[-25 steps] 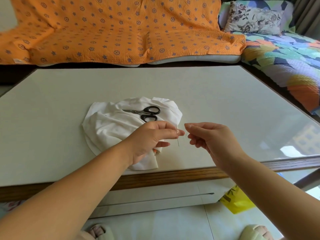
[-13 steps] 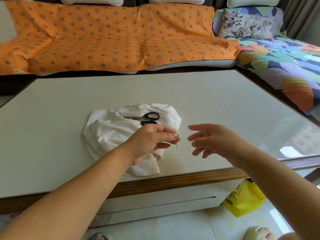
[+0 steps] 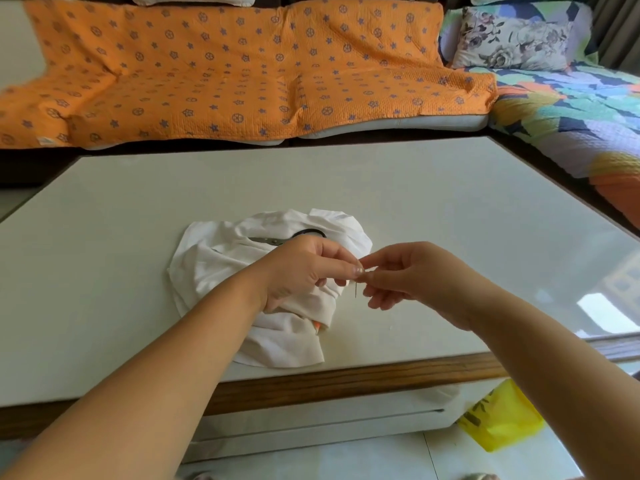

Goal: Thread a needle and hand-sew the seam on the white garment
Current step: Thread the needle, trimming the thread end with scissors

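Two hands are meeting over the table point(image 3: 450, 220), near its front edge. Left hand point(image 3: 301, 268) is pinching the needle point(image 3: 356, 291) between thumb and forefinger, with the needle hanging down. Right hand point(image 3: 415, 271) is touching curled fingertips to the needle's top; cannot tell if they are pinching anything. White garment point(image 3: 221, 258) is lying crumpled under the left hand, and scissors point(image 3: 273, 240) are sitting on it, partly hidden.

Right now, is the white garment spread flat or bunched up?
Bunched: the white garment lies crumpled in a heap on the table, scissors resting on its folds.
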### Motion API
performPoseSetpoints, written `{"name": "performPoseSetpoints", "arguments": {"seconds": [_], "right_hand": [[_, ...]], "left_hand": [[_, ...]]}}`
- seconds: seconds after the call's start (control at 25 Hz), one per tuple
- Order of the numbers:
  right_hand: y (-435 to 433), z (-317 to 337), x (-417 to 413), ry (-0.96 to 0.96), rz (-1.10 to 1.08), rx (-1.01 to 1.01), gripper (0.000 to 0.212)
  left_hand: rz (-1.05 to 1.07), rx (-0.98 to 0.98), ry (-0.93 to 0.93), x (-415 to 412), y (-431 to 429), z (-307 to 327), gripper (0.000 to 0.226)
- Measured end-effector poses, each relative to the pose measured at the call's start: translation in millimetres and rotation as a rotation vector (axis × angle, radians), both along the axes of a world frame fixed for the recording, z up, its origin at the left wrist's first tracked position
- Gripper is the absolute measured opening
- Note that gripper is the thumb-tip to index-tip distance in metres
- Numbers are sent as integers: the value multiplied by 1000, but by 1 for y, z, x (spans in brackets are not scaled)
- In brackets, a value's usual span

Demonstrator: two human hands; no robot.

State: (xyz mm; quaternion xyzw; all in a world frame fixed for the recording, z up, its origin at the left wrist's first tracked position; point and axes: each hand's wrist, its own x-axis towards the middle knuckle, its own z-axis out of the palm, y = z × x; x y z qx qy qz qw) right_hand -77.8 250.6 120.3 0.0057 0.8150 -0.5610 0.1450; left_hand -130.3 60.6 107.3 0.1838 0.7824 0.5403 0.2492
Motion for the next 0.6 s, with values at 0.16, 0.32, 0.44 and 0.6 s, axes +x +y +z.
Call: {"name": "performPoseSetpoints", "arguments": {"seconds": [0.16, 0.32, 0.44, 0.6], "right_hand": [[-1, 1, -7, 156, -96, 164, 10], [0, 3, -16, 240, -196, 49, 12], [-1, 4, -23, 219, -238, -156, 12], [-6, 15, -29, 170, -257, -378, 12]], "left_hand": [[41, 20, 39, -5, -6, 5, 7], [112, 77, 30, -10, -8, 8, 10], [151, 207, -47, -10, -7, 7, 8], [222, 351, -121, -1, 0, 15, 13]]}}
